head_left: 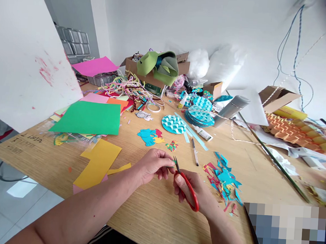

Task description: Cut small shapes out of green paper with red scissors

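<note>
My right hand is closed round the red handles of a pair of scissors, whose dark blades point up and left. Just left of the blade tips, my left hand pinches a tiny green piece of paper, mostly hidden by the fingers. Beyond the hands lie blue fish cutouts, a yellow fish cutout and a small heap of multicoloured paper bits. Blue and red paper scraps are piled to the right of my right hand.
Green paper and yellow paper lie on the left. A blue scalloped disc, a pen and a glue tube are farther back. A grey cylinder leans near stacked discs. A long green stick crosses the right side.
</note>
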`<control>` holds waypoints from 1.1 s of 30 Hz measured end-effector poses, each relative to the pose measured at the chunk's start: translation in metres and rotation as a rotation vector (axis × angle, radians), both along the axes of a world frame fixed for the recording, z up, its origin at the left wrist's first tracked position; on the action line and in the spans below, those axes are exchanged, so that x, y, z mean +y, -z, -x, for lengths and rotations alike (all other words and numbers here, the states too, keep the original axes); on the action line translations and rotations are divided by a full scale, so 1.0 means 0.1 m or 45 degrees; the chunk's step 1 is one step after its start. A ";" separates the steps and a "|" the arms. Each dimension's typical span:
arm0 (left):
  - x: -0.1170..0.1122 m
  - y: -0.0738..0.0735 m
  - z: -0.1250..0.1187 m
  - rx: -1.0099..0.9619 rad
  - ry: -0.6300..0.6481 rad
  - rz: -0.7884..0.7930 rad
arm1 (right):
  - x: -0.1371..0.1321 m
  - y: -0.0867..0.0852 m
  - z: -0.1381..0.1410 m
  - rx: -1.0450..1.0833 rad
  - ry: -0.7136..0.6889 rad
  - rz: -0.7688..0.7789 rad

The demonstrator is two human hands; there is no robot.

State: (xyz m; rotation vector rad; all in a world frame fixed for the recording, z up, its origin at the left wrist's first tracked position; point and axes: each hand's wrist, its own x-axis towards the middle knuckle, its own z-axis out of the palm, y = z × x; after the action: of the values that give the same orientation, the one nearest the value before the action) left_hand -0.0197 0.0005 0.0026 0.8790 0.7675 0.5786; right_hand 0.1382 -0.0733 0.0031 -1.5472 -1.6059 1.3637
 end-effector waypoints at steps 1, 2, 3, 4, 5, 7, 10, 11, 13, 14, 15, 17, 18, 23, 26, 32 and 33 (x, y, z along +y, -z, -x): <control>0.00 0.00 0.00 -0.001 -0.001 0.007 | 0.00 0.01 0.00 0.003 0.004 0.000; 0.00 0.00 0.00 -0.001 -0.004 0.012 | 0.00 0.01 0.00 0.005 0.007 0.000; 0.00 0.00 0.00 0.000 -0.007 0.015 | 0.00 0.01 0.00 0.009 0.008 0.002; 0.00 0.00 0.00 0.000 -0.009 0.016 | 0.00 0.02 0.00 0.012 0.007 0.004; 0.00 0.00 0.00 -0.001 -0.009 0.015 | 0.00 0.02 0.00 0.015 0.008 0.007; 0.00 0.00 0.00 -0.008 -0.009 0.013 | 0.00 0.01 0.00 0.014 0.012 0.013; -0.01 -0.01 0.00 -0.012 -0.014 0.009 | 0.01 0.01 0.01 -0.011 0.008 -0.016; -0.01 -0.01 0.00 -0.010 -0.017 0.008 | 0.01 0.01 0.01 -0.026 0.004 -0.034; -0.01 -0.01 0.00 -0.003 -0.019 0.006 | 0.02 0.00 0.02 -0.052 -0.007 -0.059; -0.01 -0.01 -0.01 -0.001 -0.019 0.009 | 0.02 0.00 0.02 -0.057 -0.010 -0.059; -0.01 -0.01 -0.01 -0.002 -0.019 0.011 | 0.02 0.00 0.02 -0.059 -0.009 -0.055; -0.01 0.00 -0.01 -0.008 -0.016 0.012 | 0.03 0.00 0.03 -0.049 -0.004 -0.043; -0.01 0.00 -0.01 -0.012 -0.016 0.011 | 0.03 0.00 0.03 -0.044 0.001 -0.037; 0.00 0.03 -0.01 -0.026 -0.015 0.014 | 0.02 0.02 0.02 -0.036 0.033 -0.011; 0.00 0.04 -0.01 -0.032 -0.012 0.013 | 0.02 0.03 0.01 -0.036 0.046 -0.005; 0.00 0.02 0.00 -0.027 -0.021 0.021 | 0.02 0.04 0.01 -0.065 0.057 -0.006; 0.00 0.02 0.00 -0.024 -0.027 0.024 | 0.01 0.04 0.01 -0.067 0.059 -0.008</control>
State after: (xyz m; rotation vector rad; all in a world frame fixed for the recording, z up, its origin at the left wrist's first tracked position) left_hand -0.0195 0.0008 0.0003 0.8480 0.7645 0.5967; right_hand 0.1376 -0.0719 -0.0006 -1.6189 -1.5936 1.3021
